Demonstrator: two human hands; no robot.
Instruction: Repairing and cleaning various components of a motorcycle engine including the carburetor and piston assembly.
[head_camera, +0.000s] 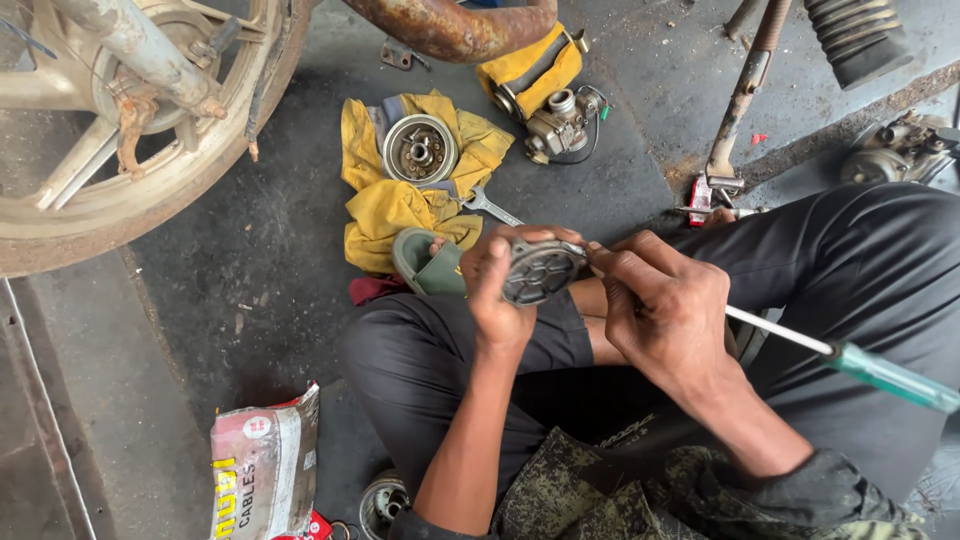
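Note:
My left hand (497, 290) grips a round grey metal part (541, 270) with a honeycomb-patterned face, held above my knee. My right hand (665, 310) is closed around the steel shaft of a screwdriver, its tip against the right edge of the round part. The screwdriver's clear green handle (890, 375) sticks out to the right over my black trouser leg. I am seated on the ground with legs folded.
A yellow cloth (400, 200) carries a round metal drum (420, 150) and a spanner (490, 207). A carburettor (560, 122) lies behind it, a motorcycle wheel (120, 130) at far left, a printed plastic packet (265, 465) at bottom left, and a green sandal (425, 262).

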